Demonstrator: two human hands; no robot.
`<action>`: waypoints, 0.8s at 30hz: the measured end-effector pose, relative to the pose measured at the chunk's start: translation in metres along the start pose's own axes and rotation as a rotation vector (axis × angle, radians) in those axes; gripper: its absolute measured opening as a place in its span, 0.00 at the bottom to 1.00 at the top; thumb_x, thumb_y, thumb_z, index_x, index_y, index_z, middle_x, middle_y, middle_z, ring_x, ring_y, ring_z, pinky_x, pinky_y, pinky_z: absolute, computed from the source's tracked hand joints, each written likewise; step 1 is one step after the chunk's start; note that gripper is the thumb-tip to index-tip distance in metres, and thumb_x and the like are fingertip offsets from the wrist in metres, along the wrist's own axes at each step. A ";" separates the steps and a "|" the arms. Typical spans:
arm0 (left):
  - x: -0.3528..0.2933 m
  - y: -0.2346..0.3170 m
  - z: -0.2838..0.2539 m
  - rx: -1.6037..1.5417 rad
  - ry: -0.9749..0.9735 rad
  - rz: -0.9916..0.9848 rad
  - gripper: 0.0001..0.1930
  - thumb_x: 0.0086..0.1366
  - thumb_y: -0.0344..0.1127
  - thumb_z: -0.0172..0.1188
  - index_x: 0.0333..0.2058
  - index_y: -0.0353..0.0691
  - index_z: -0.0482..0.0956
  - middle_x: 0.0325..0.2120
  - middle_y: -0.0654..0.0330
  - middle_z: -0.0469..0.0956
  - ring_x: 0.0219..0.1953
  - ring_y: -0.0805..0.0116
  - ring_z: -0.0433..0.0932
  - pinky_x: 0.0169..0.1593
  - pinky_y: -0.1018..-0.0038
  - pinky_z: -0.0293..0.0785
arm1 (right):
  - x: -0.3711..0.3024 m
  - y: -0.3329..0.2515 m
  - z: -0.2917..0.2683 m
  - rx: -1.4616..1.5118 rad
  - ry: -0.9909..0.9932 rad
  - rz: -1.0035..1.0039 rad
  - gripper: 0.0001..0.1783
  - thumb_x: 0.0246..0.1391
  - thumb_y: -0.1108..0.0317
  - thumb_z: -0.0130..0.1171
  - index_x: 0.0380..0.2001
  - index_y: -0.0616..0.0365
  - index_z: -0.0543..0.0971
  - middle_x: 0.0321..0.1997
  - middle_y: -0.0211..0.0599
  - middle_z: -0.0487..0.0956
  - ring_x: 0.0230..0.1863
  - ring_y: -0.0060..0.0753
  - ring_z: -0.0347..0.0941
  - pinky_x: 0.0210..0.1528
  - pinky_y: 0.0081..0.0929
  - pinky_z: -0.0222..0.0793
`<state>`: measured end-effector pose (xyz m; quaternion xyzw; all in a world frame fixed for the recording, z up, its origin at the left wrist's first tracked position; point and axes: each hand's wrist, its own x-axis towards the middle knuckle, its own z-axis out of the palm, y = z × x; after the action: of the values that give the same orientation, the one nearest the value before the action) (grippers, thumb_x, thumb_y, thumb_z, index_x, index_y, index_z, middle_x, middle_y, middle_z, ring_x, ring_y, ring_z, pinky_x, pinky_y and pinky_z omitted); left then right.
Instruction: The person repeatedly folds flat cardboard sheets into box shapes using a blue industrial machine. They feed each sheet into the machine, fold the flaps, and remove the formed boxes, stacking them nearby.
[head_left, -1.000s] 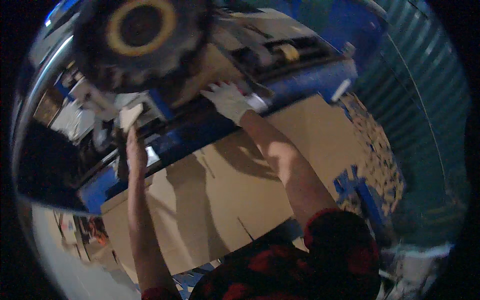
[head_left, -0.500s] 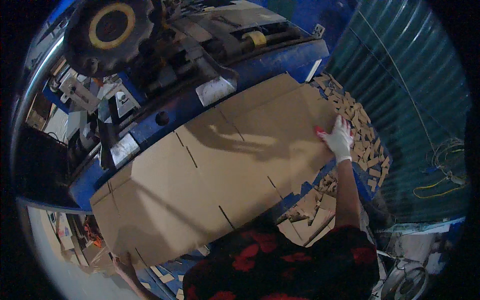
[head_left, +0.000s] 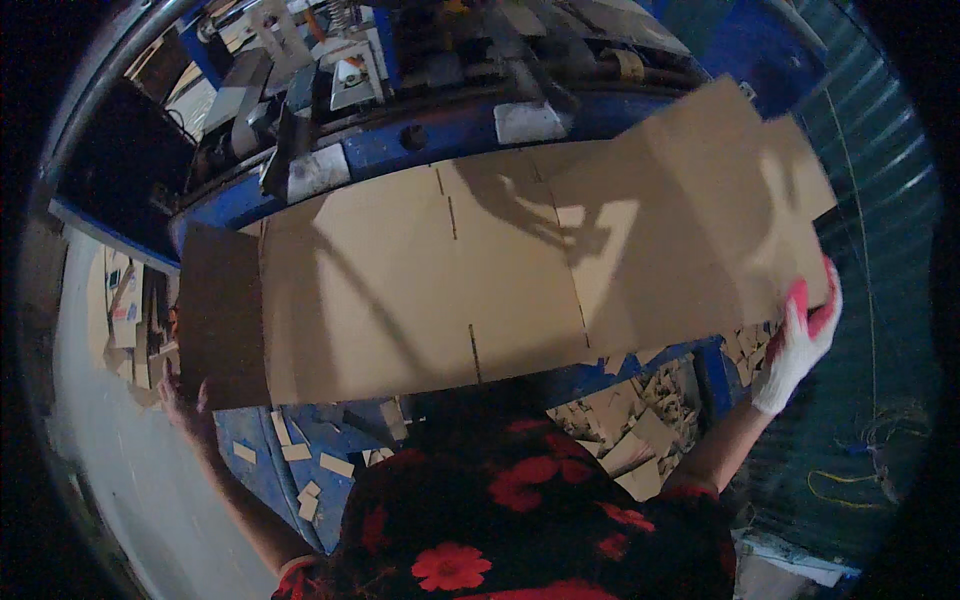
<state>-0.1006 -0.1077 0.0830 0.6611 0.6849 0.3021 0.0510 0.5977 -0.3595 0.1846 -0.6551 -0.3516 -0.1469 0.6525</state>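
A long brown cardboard sheet (head_left: 380, 290) with dark slots and crease lines spans the space in front of me, its far edge along the blue machine bed (head_left: 385, 150). The right panel of the sheet is tilted up along a crease. My right hand (head_left: 808, 335), in a white glove with pink-red fingers, grips the right end near its lower corner, thumb on top. My bare left hand (head_left: 187, 400) holds the lower left corner; some of its fingers are hidden by the board.
Bare metal plates (head_left: 530, 122) and dark machine parts stand beyond the sheet. Cardboard scraps (head_left: 625, 425) lie heaped below on the right, with small offcuts (head_left: 335, 464) on a blue surface at lower left. A corrugated green wall (head_left: 850, 290) rises at right, with a loose yellow cable (head_left: 840, 492).
The sheet has turned clockwise and its right panel has lifted. My right hand has moved right and down from lying flat to gripping the end; my left hand has moved up with its corner.
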 end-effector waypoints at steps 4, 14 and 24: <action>-0.028 0.018 0.001 -0.737 -0.118 -0.059 0.35 0.56 0.34 0.64 0.61 0.39 0.62 0.54 0.55 0.68 0.55 0.56 0.67 0.58 0.63 0.63 | -0.078 -0.045 0.075 0.422 -0.551 0.266 0.42 0.51 0.48 0.58 0.64 0.57 0.58 0.66 0.45 0.60 0.65 0.50 0.57 0.65 0.47 0.54; -0.057 0.075 0.094 -0.157 -0.082 0.397 0.28 0.52 0.23 0.61 0.55 0.37 0.71 0.51 0.48 0.75 0.53 0.51 0.74 0.55 0.65 0.70 | -0.146 -0.027 0.147 -0.600 -1.524 -0.812 0.25 0.55 0.65 0.44 0.58 0.44 0.68 0.61 0.44 0.67 0.62 0.53 0.61 0.61 0.59 0.53; 0.037 0.167 0.164 -0.202 -0.068 0.657 0.34 0.50 0.22 0.60 0.59 0.37 0.66 0.58 0.49 0.68 0.61 0.51 0.65 0.61 0.63 0.64 | -0.083 0.053 0.230 -0.429 -0.940 -1.007 0.23 0.45 0.71 0.54 0.48 0.45 0.78 0.53 0.40 0.75 0.54 0.51 0.69 0.58 0.49 0.63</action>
<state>0.1183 -0.0260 0.0428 0.8476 0.3998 0.3466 0.0391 0.5123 -0.1565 0.0667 -0.5211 -0.8178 -0.1985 0.1423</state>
